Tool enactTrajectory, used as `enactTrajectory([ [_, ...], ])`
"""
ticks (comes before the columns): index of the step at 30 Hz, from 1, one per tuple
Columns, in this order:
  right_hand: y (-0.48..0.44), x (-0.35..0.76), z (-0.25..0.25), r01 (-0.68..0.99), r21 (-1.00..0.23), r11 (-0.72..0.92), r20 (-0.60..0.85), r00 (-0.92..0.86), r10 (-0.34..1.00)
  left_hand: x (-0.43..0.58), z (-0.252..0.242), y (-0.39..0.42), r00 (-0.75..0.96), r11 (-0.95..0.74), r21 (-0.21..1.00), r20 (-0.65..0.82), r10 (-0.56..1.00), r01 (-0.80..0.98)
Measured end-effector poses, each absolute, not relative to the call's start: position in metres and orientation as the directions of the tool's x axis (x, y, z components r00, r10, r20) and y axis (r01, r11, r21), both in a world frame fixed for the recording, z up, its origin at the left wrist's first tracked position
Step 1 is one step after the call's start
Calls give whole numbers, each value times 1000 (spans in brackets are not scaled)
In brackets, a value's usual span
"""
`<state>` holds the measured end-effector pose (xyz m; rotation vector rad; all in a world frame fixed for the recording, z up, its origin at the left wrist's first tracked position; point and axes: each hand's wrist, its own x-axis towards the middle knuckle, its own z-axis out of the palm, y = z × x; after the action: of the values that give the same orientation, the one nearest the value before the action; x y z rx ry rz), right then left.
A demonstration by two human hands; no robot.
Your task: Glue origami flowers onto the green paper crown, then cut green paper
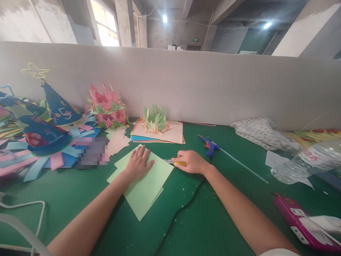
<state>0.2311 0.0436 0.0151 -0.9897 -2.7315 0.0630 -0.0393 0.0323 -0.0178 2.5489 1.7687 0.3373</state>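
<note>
Light green paper sheets [149, 188] lie loosely stacked on the green tabletop in front of me, slightly fanned at the edges. My left hand [138, 163] rests flat on the top sheet with its fingers stretched out. My right hand [190, 161] is closed around a yellow utility knife [180, 164]. The knife's metal blade points left and meets the right corner of the paper; whether it lies between the sheets I cannot tell. Behind the sheets, a green paper crown [155, 121] with peach flowers stands on a pile of coloured paper [173, 133].
A blue glue gun [210, 145] with a long glue stick lies beyond my right hand, its black cord [183, 208] running toward me. Pink paper crowns [108, 106] and blue cone hats [60, 105] stand left. At right are a plastic bottle [306, 161] and a magenta power strip [301, 220].
</note>
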Motion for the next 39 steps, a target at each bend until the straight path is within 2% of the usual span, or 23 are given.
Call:
enactTrajectory([
  [4,44,232,14,633,-135,763,196,-737,646,-40,-21,33,337,-365,132,191,922,922],
  [23,46,221,13,644,-125,755,212,-726,654,-40,-28,38,300,-315,109,139,944,943],
  [39,60,202,9,618,-98,780,257,-742,619,-39,-26,37,287,-296,146,84,954,944],
])
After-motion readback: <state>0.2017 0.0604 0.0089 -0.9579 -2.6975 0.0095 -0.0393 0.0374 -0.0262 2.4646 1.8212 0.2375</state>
